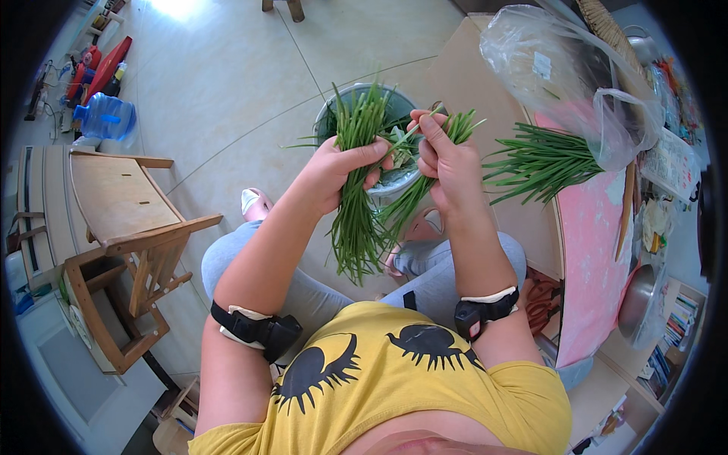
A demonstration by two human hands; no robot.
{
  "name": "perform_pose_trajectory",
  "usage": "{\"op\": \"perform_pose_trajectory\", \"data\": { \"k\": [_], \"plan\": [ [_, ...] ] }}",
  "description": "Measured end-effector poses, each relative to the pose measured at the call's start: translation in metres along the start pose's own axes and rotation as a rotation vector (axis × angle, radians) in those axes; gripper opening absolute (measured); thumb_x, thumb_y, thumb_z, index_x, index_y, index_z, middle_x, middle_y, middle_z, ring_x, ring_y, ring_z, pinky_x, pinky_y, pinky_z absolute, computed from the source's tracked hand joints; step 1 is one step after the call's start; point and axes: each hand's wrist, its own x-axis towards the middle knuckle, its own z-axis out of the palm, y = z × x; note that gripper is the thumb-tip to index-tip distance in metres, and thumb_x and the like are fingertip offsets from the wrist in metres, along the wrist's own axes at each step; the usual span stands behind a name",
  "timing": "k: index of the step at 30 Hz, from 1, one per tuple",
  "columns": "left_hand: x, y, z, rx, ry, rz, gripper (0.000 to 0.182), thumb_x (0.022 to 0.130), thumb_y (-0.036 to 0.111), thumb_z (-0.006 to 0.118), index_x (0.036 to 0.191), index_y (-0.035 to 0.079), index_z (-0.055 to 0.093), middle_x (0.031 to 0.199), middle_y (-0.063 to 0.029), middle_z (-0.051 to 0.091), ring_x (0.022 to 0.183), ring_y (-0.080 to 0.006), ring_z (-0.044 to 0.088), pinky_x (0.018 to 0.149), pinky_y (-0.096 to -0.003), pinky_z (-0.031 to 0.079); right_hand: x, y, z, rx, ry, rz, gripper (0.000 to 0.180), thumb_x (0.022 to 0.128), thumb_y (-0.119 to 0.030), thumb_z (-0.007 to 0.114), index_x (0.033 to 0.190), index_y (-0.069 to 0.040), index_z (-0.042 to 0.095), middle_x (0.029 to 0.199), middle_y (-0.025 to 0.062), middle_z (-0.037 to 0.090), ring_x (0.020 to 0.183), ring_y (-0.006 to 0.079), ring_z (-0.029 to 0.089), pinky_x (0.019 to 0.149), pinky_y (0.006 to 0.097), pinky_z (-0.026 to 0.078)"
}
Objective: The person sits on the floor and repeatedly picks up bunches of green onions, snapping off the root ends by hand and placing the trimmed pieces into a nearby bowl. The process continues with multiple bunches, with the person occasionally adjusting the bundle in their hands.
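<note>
My left hand (341, 170) is closed round a thick bunch of green garlic chives (358, 227), their cut ends up and the leaves hanging down. To its right, my right hand (446, 153) grips a smaller bunch of chives (462, 126); its thumb and forefinger pinch a single stalk that runs across to the left hand. Both hands are over the near part of a round bin (324, 116) with a plastic liner and green scraps inside. Another pile of chives (546, 162) lies on the pink-topped surface at the right, partly under a clear plastic bag (617, 136).
A wooden folding chair (125, 196) stands at the left, with a blue water jug (108, 116) beyond it. At the right, the pink board (591, 273) borders my knee; a metal bowl (637, 301) is at its far side. A stool's legs (293, 8) show at the top.
</note>
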Motion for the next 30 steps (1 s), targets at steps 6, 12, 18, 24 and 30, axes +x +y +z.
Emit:
{"op": "perform_pose_trajectory", "data": {
  "k": [6, 12, 18, 24, 30],
  "plan": [
    [-0.001, -0.001, 0.001, 0.026, -0.016, 0.033, 0.017, 0.079, 0.016, 0.064, 0.087, 0.003, 0.057, 0.072, -0.0033, 0.054, 0.055, -0.0088, 0.049, 0.049, -0.0221, 0.038, -0.004, 0.004, 0.004, -0.268, -0.024, 0.016, 0.018, 0.083, -0.013, 0.062, 0.096, 0.0, 0.061, 0.071, -0.0012, 0.057, 0.044, 0.0009, 0.032, 0.038, 0.0181, 0.021],
    [-0.003, 0.001, 0.004, 0.13, 0.036, 0.064, 0.013, 0.078, 0.012, 0.064, 0.083, 0.001, 0.057, 0.07, -0.0028, 0.054, 0.056, -0.0089, 0.048, 0.051, -0.0229, 0.037, -0.002, 0.008, 0.005, -0.284, 0.015, -0.01, 0.013, 0.08, -0.012, 0.065, 0.087, -0.001, 0.064, 0.06, -0.0034, 0.054, 0.043, 0.0011, 0.032, 0.039, 0.0185, 0.021],
    [-0.006, 0.004, 0.005, 0.157, 0.053, 0.001, 0.012, 0.074, 0.005, 0.066, 0.082, -0.001, 0.059, 0.07, -0.0031, 0.056, 0.057, -0.0096, 0.049, 0.053, -0.0231, 0.038, 0.005, -0.002, -0.005, -0.164, 0.076, -0.059, 0.013, 0.078, -0.013, 0.068, 0.083, -0.002, 0.064, 0.071, 0.0022, 0.062, 0.045, 0.0026, 0.037, 0.04, 0.0187, 0.028],
    [-0.008, 0.003, 0.003, 0.179, 0.058, -0.001, 0.012, 0.076, 0.009, 0.064, 0.081, 0.0, 0.058, 0.07, -0.0036, 0.055, 0.057, -0.0093, 0.049, 0.051, -0.0227, 0.037, 0.008, -0.004, -0.007, -0.01, 0.144, -0.147, 0.013, 0.082, -0.015, 0.064, 0.084, -0.001, 0.063, 0.073, 0.0036, 0.06, 0.043, 0.0022, 0.032, 0.038, 0.0192, 0.023],
    [-0.007, 0.003, 0.0, 0.134, 0.064, 0.037, 0.013, 0.078, 0.013, 0.064, 0.081, 0.001, 0.058, 0.07, -0.0042, 0.055, 0.057, -0.0094, 0.049, 0.051, -0.0227, 0.037, 0.002, -0.004, -0.001, -0.137, 0.033, -0.032, 0.017, 0.082, -0.018, 0.065, 0.085, -0.001, 0.063, 0.063, -0.0016, 0.055, 0.043, 0.0018, 0.034, 0.038, 0.0188, 0.024]
  ]
}}
